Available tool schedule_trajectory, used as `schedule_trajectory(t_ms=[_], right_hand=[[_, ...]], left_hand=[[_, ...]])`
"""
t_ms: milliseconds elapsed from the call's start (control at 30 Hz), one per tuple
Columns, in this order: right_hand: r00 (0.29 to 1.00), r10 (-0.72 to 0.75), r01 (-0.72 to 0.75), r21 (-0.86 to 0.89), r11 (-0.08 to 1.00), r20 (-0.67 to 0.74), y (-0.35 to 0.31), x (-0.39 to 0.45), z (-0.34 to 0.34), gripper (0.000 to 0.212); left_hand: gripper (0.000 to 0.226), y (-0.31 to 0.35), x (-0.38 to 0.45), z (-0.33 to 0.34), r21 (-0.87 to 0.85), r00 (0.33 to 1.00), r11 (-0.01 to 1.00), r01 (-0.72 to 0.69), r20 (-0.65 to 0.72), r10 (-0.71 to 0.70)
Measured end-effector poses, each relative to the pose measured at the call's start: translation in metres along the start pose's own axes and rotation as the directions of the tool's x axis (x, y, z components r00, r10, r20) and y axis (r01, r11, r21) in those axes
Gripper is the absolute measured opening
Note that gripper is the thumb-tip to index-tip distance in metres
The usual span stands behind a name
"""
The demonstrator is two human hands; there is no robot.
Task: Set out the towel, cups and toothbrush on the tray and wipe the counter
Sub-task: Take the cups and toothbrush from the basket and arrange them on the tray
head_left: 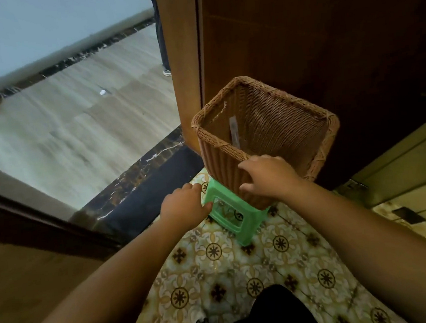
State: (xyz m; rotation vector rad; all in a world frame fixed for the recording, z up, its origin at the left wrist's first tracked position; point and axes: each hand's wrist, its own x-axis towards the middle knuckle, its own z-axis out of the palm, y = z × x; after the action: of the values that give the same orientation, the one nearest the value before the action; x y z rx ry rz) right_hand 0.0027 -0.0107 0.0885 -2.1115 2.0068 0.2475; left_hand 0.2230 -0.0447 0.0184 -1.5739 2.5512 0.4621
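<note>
Patterned floor tiles (214,251) are lying under a green stool (233,218) bearing a wicker basket (263,131). Right hand (267,177) is clamping its near rim; left hand (185,207) is curling on the stool. Steady both; the packet inside may be the toothbrush (233,131).

Both hands forward, left (185,205) curled, right (267,177) gripping.
</note>
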Motion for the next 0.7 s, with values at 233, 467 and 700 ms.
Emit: schedule_trajectory(t_ms=[233,467,700], right_hand=[[0.999,-0.052,0.052,-0.016,0.999,0.003,0.098,0.075,-0.003,0.056],[0.954,-0.207,0.217,-0.023,0.976,0.216,0.200,0.203,0.043,0.049],[0.925,-0.218,0.215,0.046,0.976,0.310,0.251,0.279,0.094,0.055]], left_hand=[[0.048,0.040,0.077,0.002,-0.043,0.993,0.997,0.056,-0.100,-0.060],[0.042,0.118,0.149,-0.008,-0.272,0.870,0.929,0.251,-0.356,-0.340],[0.042,0.203,0.232,0.005,-0.599,0.781,0.665,0.447,-0.102,-0.616]])
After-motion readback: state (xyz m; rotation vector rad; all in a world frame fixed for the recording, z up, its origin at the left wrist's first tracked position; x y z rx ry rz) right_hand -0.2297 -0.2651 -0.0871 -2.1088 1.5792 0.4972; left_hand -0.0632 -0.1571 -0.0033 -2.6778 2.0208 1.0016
